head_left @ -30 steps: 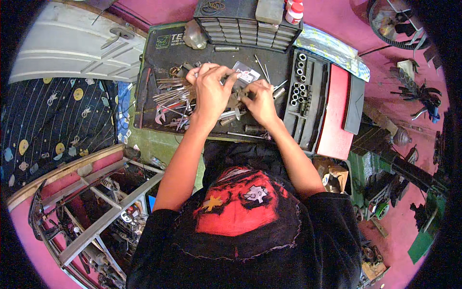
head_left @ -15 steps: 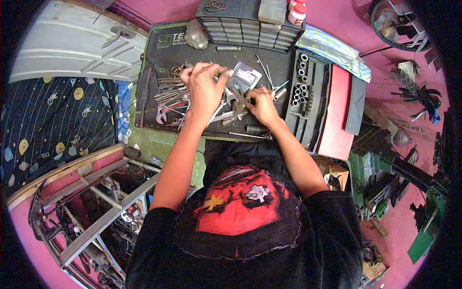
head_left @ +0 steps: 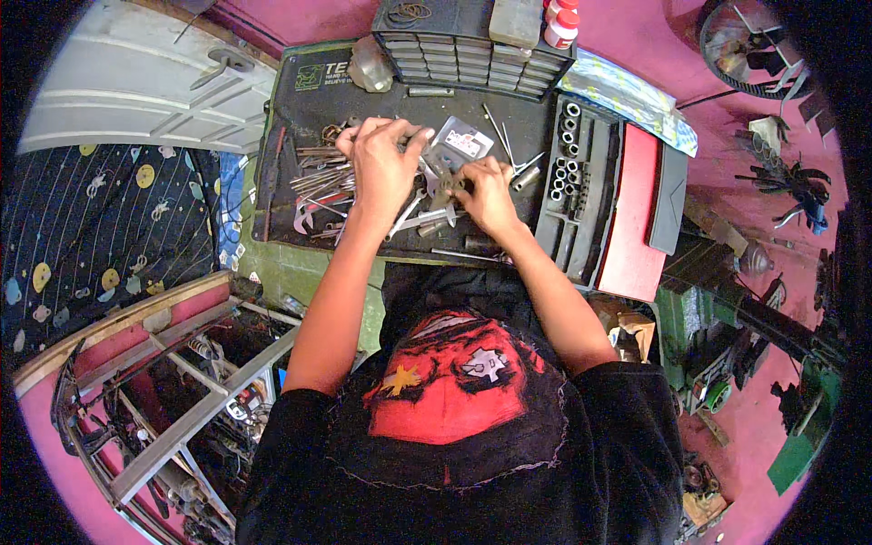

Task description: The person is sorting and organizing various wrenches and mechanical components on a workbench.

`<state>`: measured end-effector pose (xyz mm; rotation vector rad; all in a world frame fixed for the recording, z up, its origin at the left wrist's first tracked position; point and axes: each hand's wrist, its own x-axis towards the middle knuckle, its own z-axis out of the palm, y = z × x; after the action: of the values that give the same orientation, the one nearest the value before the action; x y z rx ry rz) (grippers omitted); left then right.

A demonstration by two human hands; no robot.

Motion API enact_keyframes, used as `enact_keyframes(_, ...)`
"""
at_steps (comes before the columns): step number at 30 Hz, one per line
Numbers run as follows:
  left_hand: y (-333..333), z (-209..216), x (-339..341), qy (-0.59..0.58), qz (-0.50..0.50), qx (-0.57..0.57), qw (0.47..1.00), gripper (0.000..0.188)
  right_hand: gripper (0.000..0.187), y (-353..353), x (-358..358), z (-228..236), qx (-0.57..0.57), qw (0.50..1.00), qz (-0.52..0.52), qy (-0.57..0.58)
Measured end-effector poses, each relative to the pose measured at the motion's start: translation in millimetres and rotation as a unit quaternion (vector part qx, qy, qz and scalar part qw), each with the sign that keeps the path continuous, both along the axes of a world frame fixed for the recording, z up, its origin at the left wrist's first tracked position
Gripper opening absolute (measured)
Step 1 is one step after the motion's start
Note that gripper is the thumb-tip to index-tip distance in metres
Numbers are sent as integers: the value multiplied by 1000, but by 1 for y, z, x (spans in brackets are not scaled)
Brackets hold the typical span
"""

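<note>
Over the left part of a dark work mat, my left hand (head_left: 383, 165) is closed, thumb and fingers bent together. Its fingertips are partly hidden, and what they pinch is unclear. My right hand (head_left: 490, 193) is closed too, its fingertips on a dull greyish metal piece (head_left: 442, 185) between the hands; its exact kind is too blurred to tell. Beneath and around them lie loose hand tools (head_left: 320, 177), many long and thin. An open-ended wrench (head_left: 425, 219) rests just below the metal piece. Beyond the right fingers is a small clear-and-white box (head_left: 464, 140).
A dark small-parts drawer cabinet (head_left: 472, 65) stands at the back. On the right lies a socket tray (head_left: 568, 195) with several sockets, beside a red panel (head_left: 630, 213). Thin rods (head_left: 499, 130) and a metal tube (head_left: 526, 178) lie between. Lower left is a metal frame (head_left: 195, 372).
My right hand has shifted slightly left and up, and the metal piece at its fingertips shows more. The wrench jaw seen between the hands is no longer there. My left hand stays nearly still.
</note>
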<state>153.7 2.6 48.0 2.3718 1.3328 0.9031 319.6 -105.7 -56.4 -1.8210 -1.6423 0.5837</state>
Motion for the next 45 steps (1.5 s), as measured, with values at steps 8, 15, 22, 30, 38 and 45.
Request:
enact_keyframes(8, 0, -8, -7, 5, 24, 5, 1000, 21, 31, -5, 14, 6, -62, 985, -1, -162)
enact_keyframes(15, -13, 2, 0, 3, 40, -2, 999, 23, 30, 1, -8, 63, 37, 997, 3, -69)
enact_keyframes(22, -28, 16, 16, -20, 15, -2, 1000, 23, 11, -3, -15, 70, 90, 991, -26, -94)
enact_keyframes(30, -30, 10, 2, -118, -74, -69, 988, 27, 12, -10, -7, 132, 150, 985, -81, -25)
enact_keyframes(38, -41, 1, 5, -82, -159, -119, 977, 22, 20, -4, 1, 185, 177, 975, -133, 1)
enact_keyframes(45, -27, 59, 12, -113, -198, -132, 965, 19, 25, 21, 10, 256, 198, 969, -140, 39)
